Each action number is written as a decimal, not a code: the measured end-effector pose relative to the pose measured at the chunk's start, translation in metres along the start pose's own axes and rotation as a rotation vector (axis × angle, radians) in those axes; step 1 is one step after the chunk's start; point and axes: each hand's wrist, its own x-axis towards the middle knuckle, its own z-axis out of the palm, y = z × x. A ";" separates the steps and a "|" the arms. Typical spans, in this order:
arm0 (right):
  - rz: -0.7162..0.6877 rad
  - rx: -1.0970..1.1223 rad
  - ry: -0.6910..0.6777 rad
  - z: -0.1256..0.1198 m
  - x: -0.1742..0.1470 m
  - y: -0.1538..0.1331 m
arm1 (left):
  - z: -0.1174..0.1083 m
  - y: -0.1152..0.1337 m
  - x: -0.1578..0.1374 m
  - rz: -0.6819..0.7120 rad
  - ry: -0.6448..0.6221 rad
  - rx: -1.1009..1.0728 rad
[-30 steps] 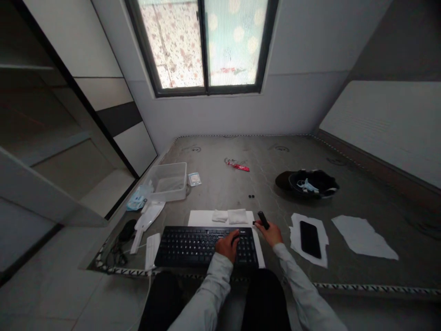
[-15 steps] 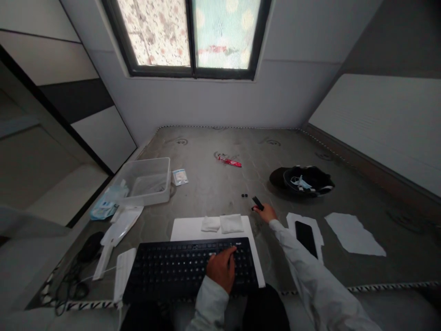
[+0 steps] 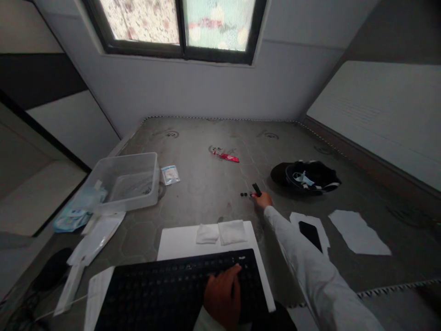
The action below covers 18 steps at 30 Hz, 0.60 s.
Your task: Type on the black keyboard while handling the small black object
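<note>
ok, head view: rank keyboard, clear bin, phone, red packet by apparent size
1. keyboard, nearest the camera, so enlarged
2. clear bin
3. phone
4. red packet, farthest away, so its true size is unsure

Black gear on a grey hexagon-patterned mattress (image 3: 206, 184)

Keyboard (image 3: 179, 289), phone (image 3: 310, 233) and cap (image 3: 305, 174) are black; folded cloths (image 3: 222, 232), board (image 3: 179, 241) and torn paper (image 3: 358, 232) white; wrapper (image 3: 227, 157) red; the sleeve (image 3: 306, 271) pale grey.

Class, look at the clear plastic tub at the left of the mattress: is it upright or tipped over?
Upright. The clear plastic tub rests on its base with its open rim facing up and no lid on it; its contents are too faint to name.
</note>
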 end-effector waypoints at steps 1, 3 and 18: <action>0.011 -0.001 0.007 0.003 0.003 0.001 | 0.000 0.001 0.000 0.004 0.016 0.003; 0.026 0.002 0.016 0.007 0.009 0.004 | 0.000 0.002 0.000 0.003 0.043 0.009; 0.061 0.001 0.024 0.021 0.028 0.012 | 0.004 0.003 0.000 0.008 0.104 0.003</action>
